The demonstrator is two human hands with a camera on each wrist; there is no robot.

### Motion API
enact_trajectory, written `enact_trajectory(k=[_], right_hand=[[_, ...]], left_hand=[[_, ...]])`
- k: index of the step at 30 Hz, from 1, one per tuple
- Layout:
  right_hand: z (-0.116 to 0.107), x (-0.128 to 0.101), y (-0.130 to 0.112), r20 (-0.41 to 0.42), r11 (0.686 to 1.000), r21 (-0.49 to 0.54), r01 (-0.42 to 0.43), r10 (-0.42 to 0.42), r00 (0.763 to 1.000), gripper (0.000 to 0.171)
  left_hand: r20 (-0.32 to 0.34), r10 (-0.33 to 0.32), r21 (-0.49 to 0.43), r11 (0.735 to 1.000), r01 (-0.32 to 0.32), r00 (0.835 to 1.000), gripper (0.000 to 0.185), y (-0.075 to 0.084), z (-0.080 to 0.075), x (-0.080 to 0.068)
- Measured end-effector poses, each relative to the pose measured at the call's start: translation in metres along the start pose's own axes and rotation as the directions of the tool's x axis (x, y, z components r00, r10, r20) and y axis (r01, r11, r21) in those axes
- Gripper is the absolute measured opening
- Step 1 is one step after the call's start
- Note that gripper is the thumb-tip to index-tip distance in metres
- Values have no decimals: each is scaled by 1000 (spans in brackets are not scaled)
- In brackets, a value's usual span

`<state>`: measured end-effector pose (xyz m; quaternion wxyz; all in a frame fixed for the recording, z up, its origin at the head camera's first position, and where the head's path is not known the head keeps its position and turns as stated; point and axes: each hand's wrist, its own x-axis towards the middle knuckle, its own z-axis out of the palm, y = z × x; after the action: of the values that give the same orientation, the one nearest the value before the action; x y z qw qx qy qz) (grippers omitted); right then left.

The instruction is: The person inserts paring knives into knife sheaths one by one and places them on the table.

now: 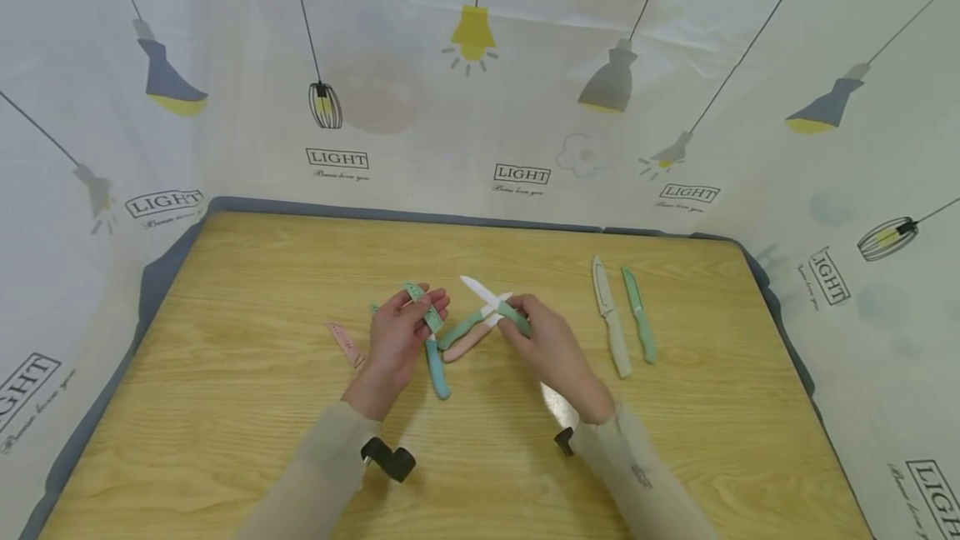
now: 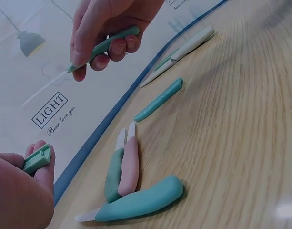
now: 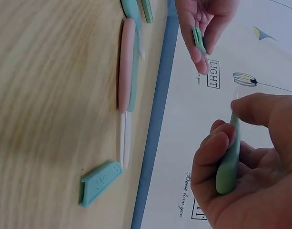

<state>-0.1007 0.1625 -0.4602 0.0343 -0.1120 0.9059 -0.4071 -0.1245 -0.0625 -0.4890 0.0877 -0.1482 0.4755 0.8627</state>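
Observation:
My left hand (image 1: pixel 420 307) pinches a small green blade sheath (image 1: pixel 422 305) between thumb and fingers, lifted off the wooden table (image 1: pixel 225 407). My right hand (image 1: pixel 517 319) grips the green handle of a knife (image 1: pixel 501 307) whose bare white blade points up and to the left, toward the sheath; a gap remains between them. In the left wrist view the sheath (image 2: pixel 38 159) sits in my left hand (image 2: pixel 34 167), and my right hand (image 2: pixel 105 45) holds the handle (image 2: pixel 110 44) above. The right wrist view shows the handle (image 3: pixel 229 162) inside my curled fingers (image 3: pixel 217 152).
Between the hands lie a blue-handled knife (image 1: pixel 437 367), a green one and a pink one (image 1: pixel 465 338). A pink sheath (image 1: pixel 347 344) is left of them, a teal sheath (image 2: pixel 159 99) beyond. A beige knife (image 1: pixel 611 319) and a green knife (image 1: pixel 639 327) lie at the right.

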Motion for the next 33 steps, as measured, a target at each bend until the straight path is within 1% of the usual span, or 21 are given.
enact_trajectory(k=[5,15,23,29,33], right_hand=[[5,-10,2,19,1000,16,-1,1,1000,28],[14,-28,7,36,1000,18,-14,13,999,17],[22,-33,8,67,999,-1,-35,35,997,18],[26,-34,9,67,999,-12,-35,35,997,19],[28,-35,8,67,998,-13,-55,56,996,19]], left_hand=[[9,-6,5,1000,6,1000,42,-2,2,-1],[30,-16,-9,1000,17,999,42,-3,4,-2],[45,-17,-8,1000,17,999,43,-2,9,-2],[34,-21,-22,1000,22,999,42,-3,12,-3],[29,-21,-35,999,22,999,42,-4,12,-3]])
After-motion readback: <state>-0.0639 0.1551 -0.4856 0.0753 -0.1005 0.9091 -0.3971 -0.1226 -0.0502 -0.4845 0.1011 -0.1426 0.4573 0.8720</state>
